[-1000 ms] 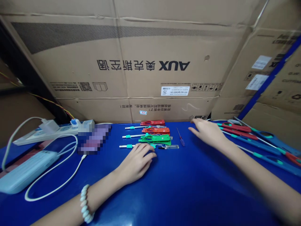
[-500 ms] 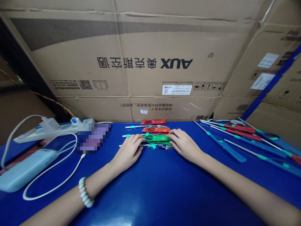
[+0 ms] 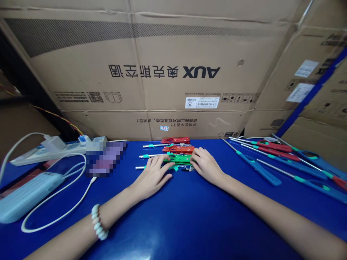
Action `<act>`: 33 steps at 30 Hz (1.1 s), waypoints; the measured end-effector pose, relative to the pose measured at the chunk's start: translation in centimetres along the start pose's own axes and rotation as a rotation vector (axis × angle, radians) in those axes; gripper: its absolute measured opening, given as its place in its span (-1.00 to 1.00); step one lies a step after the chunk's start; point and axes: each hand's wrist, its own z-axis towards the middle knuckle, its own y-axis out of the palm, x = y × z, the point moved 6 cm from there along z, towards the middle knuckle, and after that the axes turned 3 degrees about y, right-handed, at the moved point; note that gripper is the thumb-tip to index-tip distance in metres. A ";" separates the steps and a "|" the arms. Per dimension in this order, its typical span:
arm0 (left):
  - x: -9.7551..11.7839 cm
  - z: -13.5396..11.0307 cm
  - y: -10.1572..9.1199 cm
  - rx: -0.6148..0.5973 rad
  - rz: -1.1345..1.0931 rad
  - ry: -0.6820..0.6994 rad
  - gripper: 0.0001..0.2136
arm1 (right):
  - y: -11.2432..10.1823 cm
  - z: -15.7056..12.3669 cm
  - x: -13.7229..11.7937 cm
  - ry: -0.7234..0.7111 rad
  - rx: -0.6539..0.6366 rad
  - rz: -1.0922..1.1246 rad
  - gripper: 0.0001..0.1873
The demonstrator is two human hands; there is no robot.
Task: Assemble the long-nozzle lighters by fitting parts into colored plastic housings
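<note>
head view: the left hand point(image 3: 153, 175) lies flat with its fingers spread and released, the tips resting on the shaft end of the green tool point(image 3: 181, 159). the right hand point(image 3: 206, 165) touches the tool's other end with bent fingers; whether they grasp it cannot be told. the green tool lies near the middle of the blue table's point(image 3: 189, 216) far edge, just in front of an orange tool point(image 3: 179, 148) and a red tool point(image 3: 175, 140). long-shafted tools point(image 3: 256, 165) lie towards the right edge.
</note>
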 end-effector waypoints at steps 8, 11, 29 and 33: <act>1.0 0.1 0.4 -0.128 -0.078 0.118 -0.58 | -0.8 0.1 0.7 0.040 0.076 0.025 -0.76; 1.0 0.1 0.8 -0.175 -0.108 0.132 -0.53 | -1.1 0.1 0.9 0.041 0.086 0.039 -0.77; 3.2 -0.7 0.2 -0.112 -0.045 0.246 -0.73 | -2.2 -0.8 -0.8 -0.051 0.120 0.078 -0.78; 4.1 -1.2 0.3 -0.127 -0.040 0.293 -0.73 | -2.4 -0.9 -1.2 -0.060 0.135 0.084 -0.79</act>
